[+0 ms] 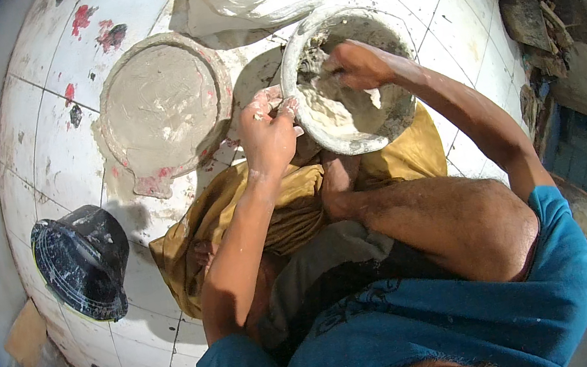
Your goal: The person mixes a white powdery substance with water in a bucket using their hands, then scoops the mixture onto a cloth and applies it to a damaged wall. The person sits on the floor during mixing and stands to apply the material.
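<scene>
The paste (325, 109) is cream, the bowl (357, 146) mottled grey, the cloth (294, 189) mustard.

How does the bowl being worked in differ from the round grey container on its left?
The bowl holds lumpy, cream-coloured mix, while the grey container is nearly filled with flatter grey paste. The right hand reaches into the bowl and the left hand touches its rim; neither touches the grey container. Both are roughly round.
</scene>
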`<move>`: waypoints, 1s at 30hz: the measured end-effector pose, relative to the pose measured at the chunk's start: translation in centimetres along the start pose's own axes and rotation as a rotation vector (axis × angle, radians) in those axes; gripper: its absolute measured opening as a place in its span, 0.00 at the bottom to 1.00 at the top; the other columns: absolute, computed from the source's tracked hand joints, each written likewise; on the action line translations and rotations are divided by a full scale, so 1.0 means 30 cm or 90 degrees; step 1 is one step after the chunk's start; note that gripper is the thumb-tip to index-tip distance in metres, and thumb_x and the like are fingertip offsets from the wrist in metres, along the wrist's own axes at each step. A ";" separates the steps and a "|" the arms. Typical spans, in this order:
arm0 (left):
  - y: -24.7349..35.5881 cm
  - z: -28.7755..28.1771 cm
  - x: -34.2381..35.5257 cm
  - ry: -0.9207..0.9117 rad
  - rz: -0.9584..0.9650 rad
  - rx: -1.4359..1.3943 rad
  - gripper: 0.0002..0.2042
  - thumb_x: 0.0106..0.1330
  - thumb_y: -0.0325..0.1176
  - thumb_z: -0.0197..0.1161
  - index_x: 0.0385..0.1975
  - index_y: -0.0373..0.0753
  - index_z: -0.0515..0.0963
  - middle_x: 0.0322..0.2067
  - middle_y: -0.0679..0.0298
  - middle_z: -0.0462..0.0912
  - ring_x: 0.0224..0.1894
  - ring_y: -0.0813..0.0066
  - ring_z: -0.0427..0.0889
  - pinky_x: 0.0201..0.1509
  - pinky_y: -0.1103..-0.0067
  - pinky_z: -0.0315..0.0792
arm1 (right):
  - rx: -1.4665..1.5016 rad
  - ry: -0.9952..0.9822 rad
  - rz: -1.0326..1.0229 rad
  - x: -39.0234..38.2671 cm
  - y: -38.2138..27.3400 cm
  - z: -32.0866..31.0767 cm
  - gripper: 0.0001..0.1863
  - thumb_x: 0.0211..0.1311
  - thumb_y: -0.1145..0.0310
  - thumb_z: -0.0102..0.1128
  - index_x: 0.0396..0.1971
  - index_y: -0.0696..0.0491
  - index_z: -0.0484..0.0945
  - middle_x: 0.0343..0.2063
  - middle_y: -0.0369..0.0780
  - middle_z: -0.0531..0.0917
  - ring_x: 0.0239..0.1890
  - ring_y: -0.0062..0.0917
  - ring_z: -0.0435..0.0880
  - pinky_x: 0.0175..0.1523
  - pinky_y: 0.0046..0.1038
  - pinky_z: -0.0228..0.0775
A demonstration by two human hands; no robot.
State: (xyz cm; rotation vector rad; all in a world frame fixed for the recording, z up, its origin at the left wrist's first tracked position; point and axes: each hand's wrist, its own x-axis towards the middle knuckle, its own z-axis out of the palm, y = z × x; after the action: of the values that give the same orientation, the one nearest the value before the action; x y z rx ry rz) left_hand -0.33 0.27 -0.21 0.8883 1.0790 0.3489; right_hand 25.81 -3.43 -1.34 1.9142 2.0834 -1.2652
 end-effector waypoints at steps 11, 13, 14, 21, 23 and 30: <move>-0.009 -0.015 0.011 -0.026 0.004 -0.011 0.09 0.69 0.23 0.65 0.47 0.32 0.81 0.39 0.62 0.87 0.35 0.78 0.85 0.33 0.78 0.85 | -0.047 0.199 -0.015 -0.332 -0.300 0.037 0.18 0.51 0.80 0.62 0.45 0.58 0.84 0.35 0.49 0.85 0.34 0.45 0.88 0.39 0.40 0.85; -0.007 -0.014 0.016 -0.032 0.001 0.003 0.09 0.69 0.23 0.65 0.47 0.32 0.82 0.39 0.62 0.87 0.36 0.77 0.86 0.34 0.78 0.85 | -0.116 0.155 0.042 -0.254 -0.221 0.127 0.14 0.52 0.78 0.63 0.41 0.61 0.82 0.35 0.48 0.84 0.33 0.43 0.87 0.37 0.40 0.84; -0.018 -0.013 0.025 -0.036 0.008 0.005 0.09 0.69 0.23 0.65 0.47 0.32 0.81 0.38 0.62 0.87 0.36 0.77 0.86 0.34 0.77 0.85 | -0.159 0.164 0.033 -0.208 -0.193 0.136 0.10 0.54 0.77 0.62 0.37 0.62 0.81 0.35 0.49 0.84 0.32 0.42 0.86 0.36 0.39 0.83; 0.001 -0.025 0.052 -0.031 0.003 0.026 0.10 0.70 0.23 0.64 0.50 0.32 0.80 0.39 0.63 0.87 0.35 0.77 0.85 0.33 0.76 0.85 | -0.286 0.346 0.110 -0.149 -0.124 0.020 0.16 0.52 0.75 0.64 0.42 0.61 0.84 0.41 0.48 0.88 0.38 0.41 0.90 0.42 0.38 0.87; 0.011 -0.022 0.049 -0.038 -0.012 0.010 0.11 0.71 0.23 0.64 0.51 0.32 0.80 0.40 0.63 0.86 0.36 0.77 0.85 0.33 0.77 0.85 | -0.274 0.329 0.149 -0.152 -0.184 -0.058 0.16 0.52 0.75 0.64 0.42 0.60 0.84 0.41 0.48 0.88 0.38 0.41 0.91 0.42 0.38 0.87; -0.008 -0.002 0.048 -0.005 0.003 0.006 0.11 0.71 0.22 0.63 0.51 0.32 0.80 0.40 0.63 0.86 0.35 0.79 0.85 0.31 0.79 0.84 | -0.169 0.231 0.145 -0.041 -0.086 0.102 0.07 0.58 0.72 0.62 0.30 0.59 0.85 0.24 0.53 0.85 0.28 0.48 0.88 0.35 0.44 0.81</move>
State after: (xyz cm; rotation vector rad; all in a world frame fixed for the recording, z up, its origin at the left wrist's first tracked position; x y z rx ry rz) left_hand 0.25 1.06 -1.29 0.9005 1.0715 0.3443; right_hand 22.46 -5.95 -1.36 2.2984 1.9717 -0.5991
